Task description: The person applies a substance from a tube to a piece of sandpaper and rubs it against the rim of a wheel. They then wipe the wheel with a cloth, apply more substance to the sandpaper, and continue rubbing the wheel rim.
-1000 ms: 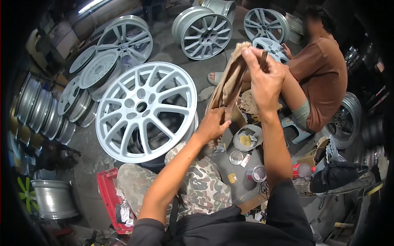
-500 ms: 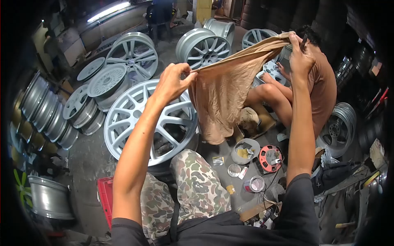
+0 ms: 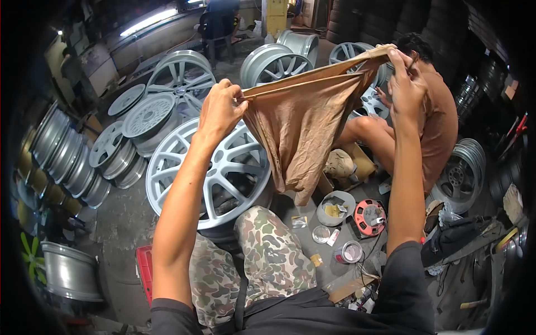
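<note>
A brown cloth (image 3: 304, 125) hangs stretched between my two raised hands, its upper edge taut and its lower part bunched to a drooping point. My left hand (image 3: 221, 107) is closed in a pinch on the cloth's left corner. Higher up, my right hand (image 3: 406, 84) is closed on the right corner. Below my left hand, a pale grey spoked wheel rim (image 3: 226, 167) lies tilted in front of my knees, apart from the cloth. Part of the rim is hidden behind my left forearm.
Beside the right arm a co-worker (image 3: 438, 117) sits low near another rim. On the floor are a tub (image 3: 335, 207), a red cable reel (image 3: 370, 218), an open can (image 3: 349, 252) and a cardboard box (image 3: 362, 163). More rims (image 3: 181, 78) stand behind; a red crate (image 3: 144, 271) is at left.
Both hands have moved slightly left with the cloth. The cloth has spread wider between them, and its hanging end has swung right and lower.
</note>
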Demonstrator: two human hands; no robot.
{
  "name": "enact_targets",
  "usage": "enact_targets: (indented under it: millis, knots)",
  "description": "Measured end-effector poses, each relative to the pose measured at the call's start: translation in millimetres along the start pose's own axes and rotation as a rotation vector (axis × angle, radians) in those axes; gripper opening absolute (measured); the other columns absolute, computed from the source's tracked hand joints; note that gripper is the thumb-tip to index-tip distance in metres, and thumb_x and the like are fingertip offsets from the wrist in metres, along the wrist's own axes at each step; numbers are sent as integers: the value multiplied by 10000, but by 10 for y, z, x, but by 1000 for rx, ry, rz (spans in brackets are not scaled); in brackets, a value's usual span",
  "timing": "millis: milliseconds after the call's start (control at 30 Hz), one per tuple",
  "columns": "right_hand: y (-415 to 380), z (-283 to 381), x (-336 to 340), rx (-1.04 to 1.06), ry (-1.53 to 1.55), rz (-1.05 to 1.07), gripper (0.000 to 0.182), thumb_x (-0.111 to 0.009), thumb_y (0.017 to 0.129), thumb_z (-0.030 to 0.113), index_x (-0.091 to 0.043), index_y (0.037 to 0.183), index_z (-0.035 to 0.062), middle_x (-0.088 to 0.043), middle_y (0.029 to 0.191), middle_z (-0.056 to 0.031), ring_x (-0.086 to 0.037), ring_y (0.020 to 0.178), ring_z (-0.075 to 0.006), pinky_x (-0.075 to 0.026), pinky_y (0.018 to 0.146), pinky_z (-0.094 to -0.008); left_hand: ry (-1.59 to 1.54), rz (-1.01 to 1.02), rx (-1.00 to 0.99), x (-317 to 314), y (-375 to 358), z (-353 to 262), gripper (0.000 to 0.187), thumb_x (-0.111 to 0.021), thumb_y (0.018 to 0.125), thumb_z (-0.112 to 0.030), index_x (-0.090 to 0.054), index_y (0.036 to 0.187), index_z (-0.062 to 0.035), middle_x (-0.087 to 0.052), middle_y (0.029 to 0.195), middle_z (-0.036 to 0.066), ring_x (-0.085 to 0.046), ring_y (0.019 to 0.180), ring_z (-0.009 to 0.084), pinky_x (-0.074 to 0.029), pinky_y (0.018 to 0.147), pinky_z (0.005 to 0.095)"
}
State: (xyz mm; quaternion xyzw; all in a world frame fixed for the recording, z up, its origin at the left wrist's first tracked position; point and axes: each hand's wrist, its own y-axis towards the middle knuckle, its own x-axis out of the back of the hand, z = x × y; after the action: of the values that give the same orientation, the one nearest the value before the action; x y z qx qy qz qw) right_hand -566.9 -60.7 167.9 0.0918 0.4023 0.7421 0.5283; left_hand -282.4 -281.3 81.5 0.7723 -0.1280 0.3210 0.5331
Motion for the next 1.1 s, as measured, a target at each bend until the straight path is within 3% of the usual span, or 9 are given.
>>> enact_targets:
  millis: [133,167,200,267,300,367,433,667,1100]
  knots:
    - [-656,509,249,-179,232,248,180,-724,933,158,-713,1041,14,-597,744,60,-449,581,6,-333,507,-207,66,-157,272,-255,-72,84,156,-710,833,-139,-667,836,11,-639,776,166,-657,768,340,-509,722,435]
    - [-885,578,350,-165,169,294,139,-704,927,135,-708,999,16,-614,764,40,-464,587,-12,-349,518,-213,-71,-160,351,-335,-93,127,171,-680,865,-132,-642,827,30,-662,719,162,-668,601,294,-521,593,416]
    - [-1113,641,450,-153,105,337,103,-683,920,113,-704,957,18,-630,785,19,-478,592,-30,-365,530,-219,-273,-122,507,-409,-128,140,240,-651,897,-184,-600,843,44,-692,767,235,-700,650,388,-558,617,456]
    - [-1546,588,538,-5,237,613,39,-666,877,43,-683,891,11,-652,806,-17,-522,636,-65,-407,571,-234,-587,-68,742,-570,-172,109,254,-631,949,-221,-567,978,24,-696,749,199,-720,624,302,-588,548,399]
    - [-1776,650,620,-158,167,737,57,-672,851,15,-699,901,6,-680,851,-42,-565,704,-85,-441,628,-242,-980,-15,813,-673,-210,106,296,-570,1011,-261,-490,1130,-2,-695,772,156,-723,611,253,-600,500,356]
    - [-2320,645,621,-458,270,814,125,-687,866,-2,-735,980,19,-708,942,-60,-605,788,-81,-464,685,-233,-1176,41,813,-888,-216,82,333,-494,1066,-362,-473,1217,-66,-678,1002,114,-703,815,219,-593,704,380]
    - [-2873,455,629,-417,133,863,126,-759,855,29,-736,977,13,-711,968,-66,-651,865,-122,-511,730,-262,-1398,68,722,-997,-233,-88,420,-461,1073,-485,-517,1258,-112,-631,1160,44,-628,1046,171,-528,953,361]
    - [-3533,471,364,-302,-23,788,374,-752,859,49,-678,1226,45,-644,1226,-96,-717,878,-300,-586,724,-375,-2040,390,942,-1216,-57,-127,595,-569,991,-564,-632,1271,-43,-702,1238,131,-690,1099,277,-549,1007,477]
    - [-3963,139,612,-308,-47,845,452,-696,758,-50,-683,1197,59,-646,1216,-47,-724,794,-238,-593,639,-334,-1899,360,677,-1050,641,-16,387,-533,1051,-398,-646,1250,-86,-713,1193,83,-684,1089,241,-540,1006,433]
